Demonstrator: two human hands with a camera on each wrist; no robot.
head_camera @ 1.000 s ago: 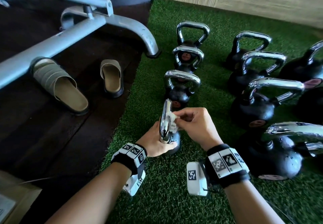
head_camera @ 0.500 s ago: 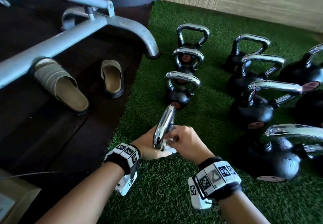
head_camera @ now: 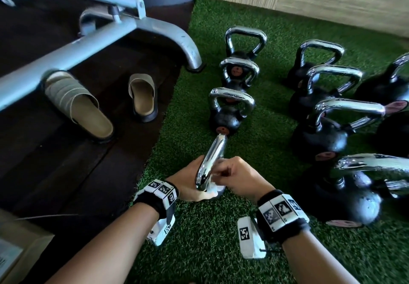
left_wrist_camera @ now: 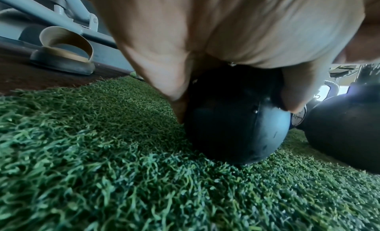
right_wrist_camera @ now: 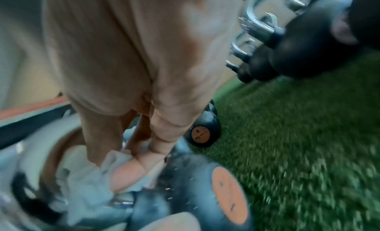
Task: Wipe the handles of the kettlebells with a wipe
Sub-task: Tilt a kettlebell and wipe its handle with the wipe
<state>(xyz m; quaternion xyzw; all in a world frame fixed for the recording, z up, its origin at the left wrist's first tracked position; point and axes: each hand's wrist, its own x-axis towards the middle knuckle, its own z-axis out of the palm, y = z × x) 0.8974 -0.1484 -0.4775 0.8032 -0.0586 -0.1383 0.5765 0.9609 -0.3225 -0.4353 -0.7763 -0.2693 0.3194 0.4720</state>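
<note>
A small black kettlebell [left_wrist_camera: 236, 130] with a chrome handle [head_camera: 211, 162] stands on the green turf at the near end of the left row. My left hand [head_camera: 188, 183] grips its black ball from the left side. My right hand [head_camera: 239, 177] holds a crumpled white wipe [head_camera: 215, 189] against the lower, near part of the handle. In the right wrist view the wipe [right_wrist_camera: 86, 184] is bunched under my fingers beside the orange weight label [right_wrist_camera: 228, 194]; that view is blurred.
Three more small kettlebells [head_camera: 230, 111] line up behind the held one, and larger ones [head_camera: 327, 133] fill the right side. A grey bench frame [head_camera: 110, 29] and two slippers [head_camera: 141, 97] sit on the dark floor at left. A cardboard box [head_camera: 20, 255] is at bottom left.
The right hand has slid the wipe down the handle from its upper part towards the base. The kettlebell has tilted, its handle leaning away. The left hand stays on the ball.
</note>
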